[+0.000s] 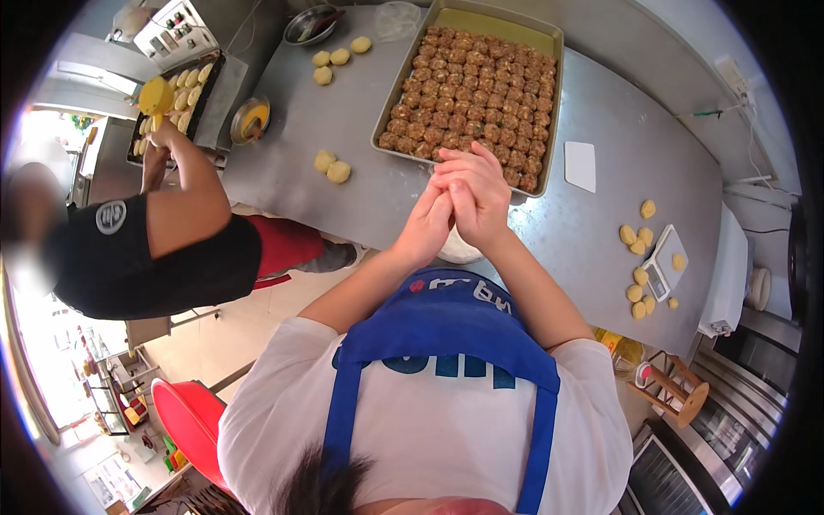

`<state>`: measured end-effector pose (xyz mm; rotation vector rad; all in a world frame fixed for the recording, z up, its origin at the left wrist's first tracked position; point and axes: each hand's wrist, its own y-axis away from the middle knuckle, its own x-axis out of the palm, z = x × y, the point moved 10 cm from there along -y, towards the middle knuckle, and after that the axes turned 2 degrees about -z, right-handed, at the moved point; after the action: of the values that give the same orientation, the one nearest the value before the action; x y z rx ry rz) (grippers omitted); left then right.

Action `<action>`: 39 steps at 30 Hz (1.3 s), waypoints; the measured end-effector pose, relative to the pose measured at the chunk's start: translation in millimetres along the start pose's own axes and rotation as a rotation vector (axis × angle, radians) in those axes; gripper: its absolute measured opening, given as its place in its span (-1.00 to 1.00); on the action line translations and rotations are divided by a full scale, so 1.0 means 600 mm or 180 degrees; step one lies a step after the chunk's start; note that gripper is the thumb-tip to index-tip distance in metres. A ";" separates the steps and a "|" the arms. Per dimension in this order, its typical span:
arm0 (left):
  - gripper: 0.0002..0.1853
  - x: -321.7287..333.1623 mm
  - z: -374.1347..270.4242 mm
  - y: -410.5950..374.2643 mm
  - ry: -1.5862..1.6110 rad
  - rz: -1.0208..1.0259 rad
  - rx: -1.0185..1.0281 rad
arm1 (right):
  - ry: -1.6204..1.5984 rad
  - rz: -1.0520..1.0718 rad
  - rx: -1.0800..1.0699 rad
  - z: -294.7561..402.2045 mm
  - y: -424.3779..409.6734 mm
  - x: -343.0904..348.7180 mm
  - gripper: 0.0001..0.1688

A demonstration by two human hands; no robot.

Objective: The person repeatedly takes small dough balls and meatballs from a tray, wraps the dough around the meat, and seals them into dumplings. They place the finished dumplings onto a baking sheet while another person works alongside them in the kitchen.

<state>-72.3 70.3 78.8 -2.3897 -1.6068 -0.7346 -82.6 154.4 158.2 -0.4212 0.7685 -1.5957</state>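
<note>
My left hand (pixel 430 215) and my right hand (pixel 477 196) are pressed together, fingers overlapping, above the front edge of the steel table. Whether anything lies between the palms is hidden. Just beyond them is a large metal tray (pixel 512 27), filled with close rows of brown filling balls (pixel 476 84). Below my wrists, partly covered, sits a round container of white powder (pixel 460 250). A pair of pale yellow dough balls (pixel 338 172) lies left of my hands. To the right, a flat white scraper (pixel 580 167) rests on the table.
At the right, a white kitchen scale (pixel 671 248) bears one dough piece, with several others (pixel 646 235) around it. Farther left are more dough balls (pixel 340 56) and two metal bowls (pixel 250 121). A co-worker (pixel 174 251) leans over a dark baking tray (pixel 138 138) of pastries.
</note>
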 end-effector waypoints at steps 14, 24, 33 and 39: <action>-0.38 0.059 -0.048 -0.002 0.0821 0.0204 0.0075 | 0.0020 -0.0204 -0.0139 0.008 -0.005 -0.029 -0.78; -0.44 0.028 -0.024 -0.012 0.0536 0.0648 -0.0181 | -0.0098 0.0232 -0.0222 0.035 -0.014 -0.019 -0.71; -0.61 -0.048 0.105 -0.037 0.2370 -0.0168 -0.1168 | 0.1312 0.1158 -0.0855 -0.011 0.057 0.040 -0.44; -0.60 -0.027 0.138 -0.016 0.1989 -0.0769 -0.1778 | 0.1290 0.1407 -0.0155 -0.056 0.108 0.045 -0.48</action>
<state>-60.6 93.8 -1.9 -1.9284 -1.5442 -1.9591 -62.7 134.5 85.5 0.0485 1.1227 -1.2551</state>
